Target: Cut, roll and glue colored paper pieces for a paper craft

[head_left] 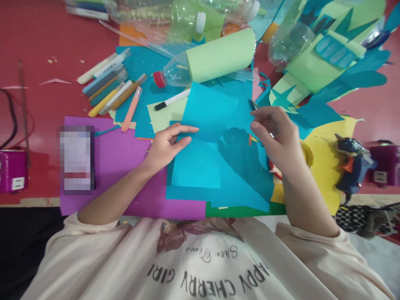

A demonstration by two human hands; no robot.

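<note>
My left hand [168, 143] is at the left edge of a bright blue paper sheet [209, 110], its thumb and forefinger closed on the paper near a bend. The sheet's upper part looks raised above the other blue paper [246, 183] beneath. To the right, my right hand [275, 133] hovers over the blue paper and casts a shadow on it. Its fingers pinch a slim tool [253, 105] with a dark, pointed tip; the rest is mostly hidden by the hand. Something red and white [275, 170] shows beside my right wrist.
Several markers [115, 89] lie at left, above a phone [77, 158] on purple paper [125, 154]. A red-capped bottle [178, 75] wrapped in light green paper lies ahead. Green-and-blue paper craft [315, 71] is at upper right. A yellow tape roll [308, 154] and dark blue glue gun [353, 166] are at right.
</note>
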